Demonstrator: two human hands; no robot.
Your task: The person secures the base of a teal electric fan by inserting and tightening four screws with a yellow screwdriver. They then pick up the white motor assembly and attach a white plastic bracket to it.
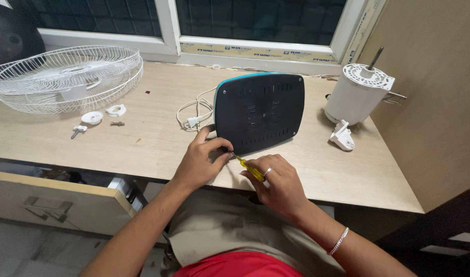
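On the desk (142, 138), left hand (199, 161) steadies fan base (259, 112); right hand (278, 184) grips screwdriver (248, 168).

The desk (142, 138) is pale wood-grain laminate, smooth and matt. The fan base (259, 112) has a dark matt plastic underside with a glossy blue rim. The screwdriver (249, 168) has a clear yellow plastic handle and a thin metal shaft. The fan guard (65, 77) is white coated wire. The motor housing (357, 95) is smooth white plastic with a bare metal shaft.
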